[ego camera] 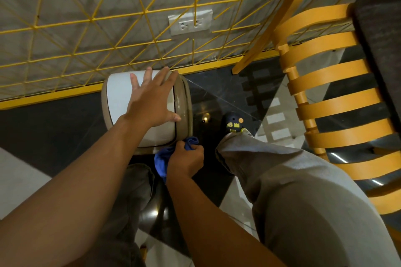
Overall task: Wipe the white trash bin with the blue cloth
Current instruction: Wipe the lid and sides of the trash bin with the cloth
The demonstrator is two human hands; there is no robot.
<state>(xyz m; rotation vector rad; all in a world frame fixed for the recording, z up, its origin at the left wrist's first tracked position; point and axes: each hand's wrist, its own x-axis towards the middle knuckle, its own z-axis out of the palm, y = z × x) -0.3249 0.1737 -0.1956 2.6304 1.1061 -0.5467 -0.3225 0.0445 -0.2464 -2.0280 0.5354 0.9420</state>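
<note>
While the right hand's fingers (196, 147) are clenched around the bunched blue microfibre cloth (161, 161), the wiping looks like it's only just getting going. That cloth sits right at the near lower corner of the white plastic trash bin with its beige-grey rim (121, 97), touching or almost touching the rim there, hard to say which. The left hand (152, 102) is spread flat on the bin's white side, fingers (161, 77) released and splayed, not gripping anything, just steadying it I'd guess.

The bin is tipped so its side faces up, with its far edge up against the yellow strip at the base of the grey wall with the yellow wire grid (86, 28). As for progress: the white face shows no obvious streaks or wet marks, so I can't tell how much is done. My guess is most of the surface is still to go, plus the rim and whatever sides are hidden.

Room-wise, it's kind of tight. Behind the bin there's basically no gap to the wall, so the back side would probably need the bin turned. To the bin's right there's open glossy black floor (208, 93), then a dark shoe (235, 123) and grey trouser leg (282, 180), and further out the orange slatted wooden chair (338, 97). Left of the bin the floor is clear, so that's the easiest side to swing toward.
</note>
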